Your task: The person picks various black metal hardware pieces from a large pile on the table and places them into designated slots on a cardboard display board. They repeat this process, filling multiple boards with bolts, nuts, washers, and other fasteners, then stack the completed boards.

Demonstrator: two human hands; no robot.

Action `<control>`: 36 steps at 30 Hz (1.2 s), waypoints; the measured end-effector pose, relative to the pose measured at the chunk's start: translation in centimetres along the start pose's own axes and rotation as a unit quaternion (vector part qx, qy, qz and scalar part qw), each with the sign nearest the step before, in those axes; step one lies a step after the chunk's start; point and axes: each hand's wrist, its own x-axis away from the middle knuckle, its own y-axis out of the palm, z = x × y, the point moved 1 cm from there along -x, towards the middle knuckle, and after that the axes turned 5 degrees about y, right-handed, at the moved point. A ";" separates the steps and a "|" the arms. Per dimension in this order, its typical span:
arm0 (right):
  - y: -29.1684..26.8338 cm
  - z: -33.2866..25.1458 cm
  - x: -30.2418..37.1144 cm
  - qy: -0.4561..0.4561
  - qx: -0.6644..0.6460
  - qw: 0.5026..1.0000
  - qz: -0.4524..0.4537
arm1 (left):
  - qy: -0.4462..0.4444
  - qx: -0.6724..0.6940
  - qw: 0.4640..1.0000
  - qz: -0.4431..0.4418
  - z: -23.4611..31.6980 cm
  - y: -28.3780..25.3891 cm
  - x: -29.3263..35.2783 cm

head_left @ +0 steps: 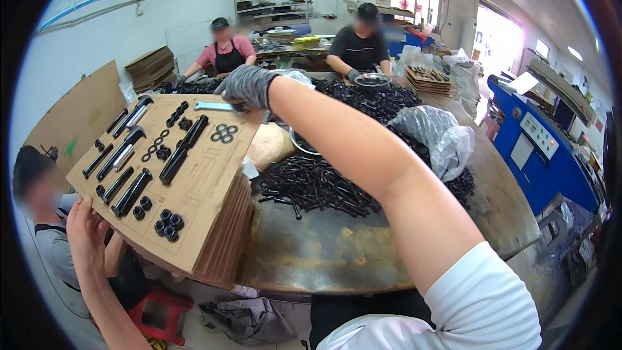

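A tan cardboard sheet [197, 220] carries black bolts, nuts, rings, silvery sleeves and a light-blue wrench [214, 106], laid out in groups. It tops a thick stack of cardboard [228, 236] at the left of the table. My left hand [89, 228], bare, grips the sheet's near left edge, thumb up by the rim. My right hand [247, 87], in a grey knit glove, reaches across to the far right corner. Its fingers curl down over that edge beside the wrench's end; the fingertips are partly hidden. Loose black bolts [314, 185] lie heaped right of the stack.
Clear plastic bags [434, 136] lie on the heap at the table's [337, 256] right. Two co-workers sit across the table, one by a bowl [372, 80]; another person is at far left. A red stool [162, 314] stands below; a blue machine [538, 155] stands at right.
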 end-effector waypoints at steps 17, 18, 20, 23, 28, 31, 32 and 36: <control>-7.3 -2.4 32.9 0.307 -0.135 0.941 0.035 | -0.170 0.063 0.961 -0.209 1.7 13.4 13.3; -7.5 -2.9 33.8 0.328 -0.145 0.933 0.033 | -0.174 0.063 0.959 -0.213 1.2 13.5 13.2; -7.6 -3.4 35.7 0.371 -0.171 0.912 0.032 | -0.198 0.067 0.944 -0.257 2.4 14.4 12.0; -6.1 -4.8 38.9 0.406 -0.218 0.886 0.046 | -0.225 0.051 0.929 -0.290 0.8 14.5 12.7; 1.3 -9.2 42.9 0.511 -0.349 0.783 0.059 | -0.292 0.029 0.902 -0.315 -6.5 14.0 20.2; 5.5 -9.1 44.8 0.507 -0.346 0.788 0.052 | -0.311 -0.006 0.912 -0.269 -7.3 14.8 23.4; 7.4 -8.2 45.3 0.479 -0.310 0.819 0.065 | -0.303 -0.011 0.911 -0.279 -10.0 14.1 24.4; 10.0 -10.1 45.6 0.522 -0.375 0.765 0.046 | -0.339 -0.011 0.904 -0.260 -12.6 13.1 26.7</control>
